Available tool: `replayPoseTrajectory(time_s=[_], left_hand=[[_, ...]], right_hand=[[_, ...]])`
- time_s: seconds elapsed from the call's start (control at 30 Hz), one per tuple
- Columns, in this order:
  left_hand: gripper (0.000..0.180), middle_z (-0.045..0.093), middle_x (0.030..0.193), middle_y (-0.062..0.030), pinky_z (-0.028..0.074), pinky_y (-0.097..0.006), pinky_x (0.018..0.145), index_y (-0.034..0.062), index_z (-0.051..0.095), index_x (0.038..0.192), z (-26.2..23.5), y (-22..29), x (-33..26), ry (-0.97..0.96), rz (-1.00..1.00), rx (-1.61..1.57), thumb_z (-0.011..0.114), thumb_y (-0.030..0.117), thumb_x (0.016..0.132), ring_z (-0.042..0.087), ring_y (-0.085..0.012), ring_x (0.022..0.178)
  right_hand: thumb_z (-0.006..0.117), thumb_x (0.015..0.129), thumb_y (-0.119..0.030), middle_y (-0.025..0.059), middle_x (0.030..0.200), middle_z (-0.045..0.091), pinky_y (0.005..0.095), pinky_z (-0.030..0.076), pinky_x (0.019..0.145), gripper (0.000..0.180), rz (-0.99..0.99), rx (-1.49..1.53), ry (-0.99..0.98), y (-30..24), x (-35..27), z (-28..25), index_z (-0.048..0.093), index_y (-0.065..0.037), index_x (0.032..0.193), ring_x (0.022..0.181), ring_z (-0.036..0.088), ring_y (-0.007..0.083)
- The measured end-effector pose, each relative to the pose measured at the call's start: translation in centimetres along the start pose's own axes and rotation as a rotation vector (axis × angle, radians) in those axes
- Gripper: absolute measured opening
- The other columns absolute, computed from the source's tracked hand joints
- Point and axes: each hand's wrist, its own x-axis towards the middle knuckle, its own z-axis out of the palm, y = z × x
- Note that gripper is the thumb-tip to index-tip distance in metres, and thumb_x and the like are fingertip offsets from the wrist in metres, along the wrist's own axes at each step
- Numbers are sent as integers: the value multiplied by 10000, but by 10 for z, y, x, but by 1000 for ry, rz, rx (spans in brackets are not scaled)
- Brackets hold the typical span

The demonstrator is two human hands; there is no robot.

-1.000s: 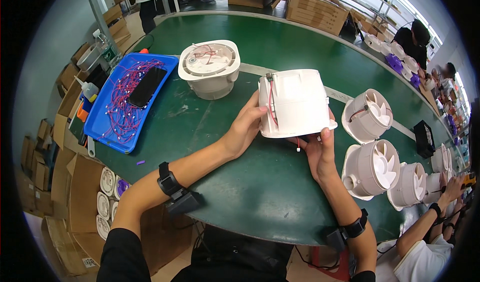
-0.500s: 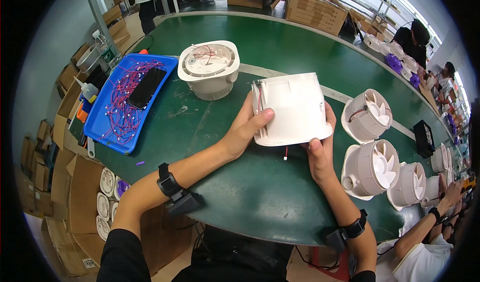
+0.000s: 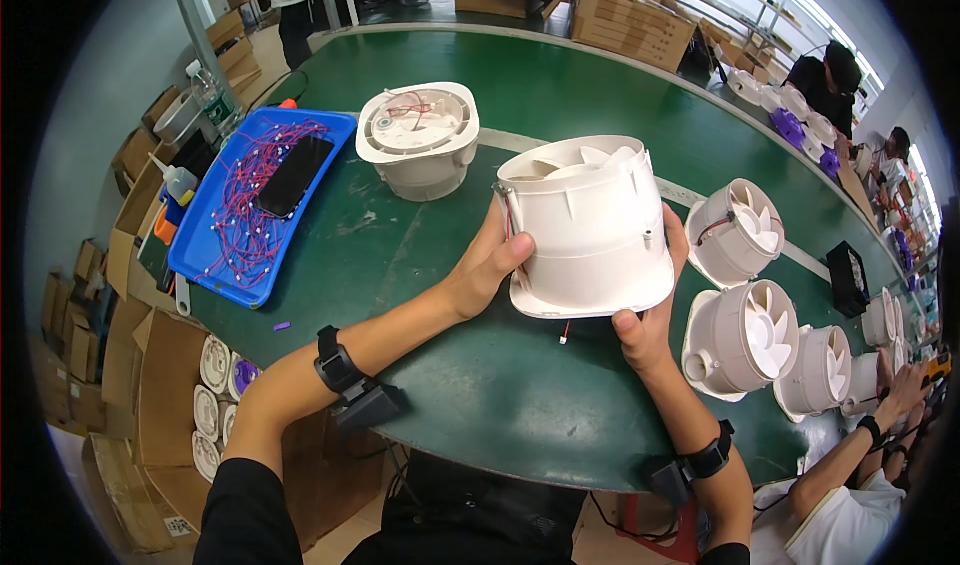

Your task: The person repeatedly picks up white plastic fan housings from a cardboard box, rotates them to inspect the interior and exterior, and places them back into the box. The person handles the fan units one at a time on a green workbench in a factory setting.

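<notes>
Between my two hands, above the green table, I hold a white fan housing (image 3: 590, 235). Its round opening tips up and shows white blades inside; its flat flange points down toward me. My left hand (image 3: 487, 268) grips the left side, thumb beside a red and black wire that runs down the wall. My right hand (image 3: 652, 320) wraps the right side, with the thumb at the flange's lower edge. A small white connector (image 3: 563, 341) dangles on a wire below the housing. The fingers behind the housing are mostly hidden.
Another white housing (image 3: 417, 150) stands flange up at the back left. Beside it a blue tray (image 3: 240, 293) holds red wires and a black phone (image 3: 293, 177). Several fan housings (image 3: 743, 340) line the right side, near a black box (image 3: 848, 277). A co-worker's hand (image 3: 903, 390) is at far right.
The fan housing has tilted in my hands, so its round opening and blades now show. Its flange end has dropped slightly toward me. Both hands keep their hold.
</notes>
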Motion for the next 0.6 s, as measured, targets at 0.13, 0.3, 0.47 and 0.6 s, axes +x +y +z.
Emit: replayPoseTrajectory(time_s=[0.13, 0.3, 0.47, 0.6], left_hand=[[1032, 241, 1493, -202, 187, -396, 1145, -19, 86, 1489, 1, 2, -1, -16, -10, -28, 560, 608, 820, 222, -291, 1405], [1102, 303, 1465, -191, 250, -401, 1128, -16, 141, 1477, 5, 8, -3, 5, -43, 1, 664, 631, 756, 293, -286, 1376], [1117, 326, 1454, -185, 276, -404, 1117, -12, 166, 1472, 2, 2, -3, 9, -15, 21, 687, 646, 735, 320, -284, 1363], [1137, 329, 1453, -185, 289, -408, 1110, -9, 164, 1474, -3, -4, -4, -31, -15, -1, 704, 650, 721, 331, -285, 1357]], right_hand=[[742, 673, -591, 199, 1431, 237, 446, 279, 1102, 1175, -24, -2, 21, -5, 0, 2, 129, 29, 1461, 1349, 299, 324], [811, 601, -528, 259, 1449, 201, 475, 285, 1098, 1174, -152, -146, 4, 4, -2, -6, 187, -18, 1454, 1358, 286, 374], [859, 541, -472, 332, 1426, 183, 517, 350, 1051, 1133, -373, -275, -24, -1, 10, -4, 264, -98, 1430, 1329, 301, 460], [878, 514, -452, 344, 1422, 179, 527, 381, 1025, 1110, -419, -314, -23, -7, 12, -5, 301, -152, 1413, 1302, 329, 485]])
